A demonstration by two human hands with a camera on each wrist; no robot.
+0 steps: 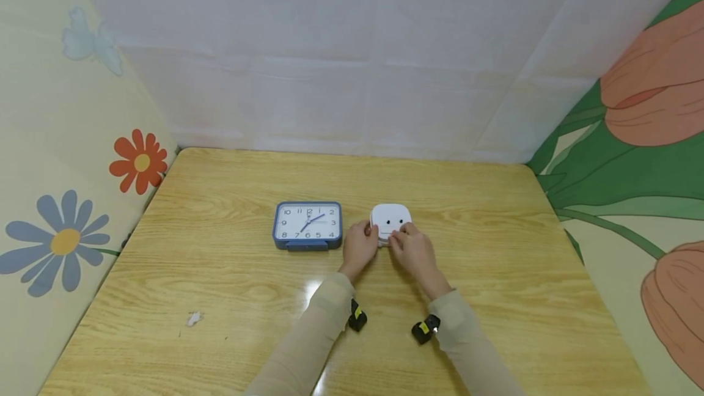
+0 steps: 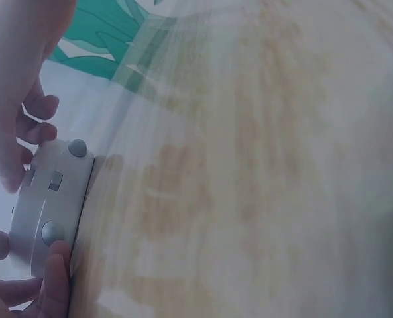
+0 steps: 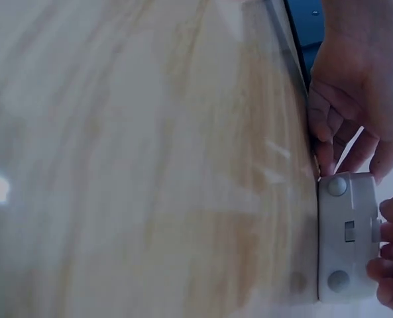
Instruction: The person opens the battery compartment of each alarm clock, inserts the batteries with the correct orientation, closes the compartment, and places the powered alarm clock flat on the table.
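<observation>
A small white rounded-square case (image 1: 389, 214) lies on the table, with two black dots and a line like a face on top. My left hand (image 1: 360, 248) holds its left side, thumb at the upper edge and fingers low along the side. My right hand (image 1: 415, 254) has curled fingertips gripping the front edge of the lid, near a small slot. In the left wrist view the case's front side (image 2: 40, 218) shows two round grey knobs with the slot between them. The right wrist view shows the same front side (image 3: 345, 255). The case looks closed; its inside is hidden.
Just left of my left hand stands a blue alarm clock (image 1: 308, 225) with a white dial. The wooden table (image 1: 247, 304) has a small pale mark (image 1: 194, 319) at front left. A white cloth (image 1: 352, 78) hangs behind, and flower-patterned panels (image 1: 616, 188) flank the sides.
</observation>
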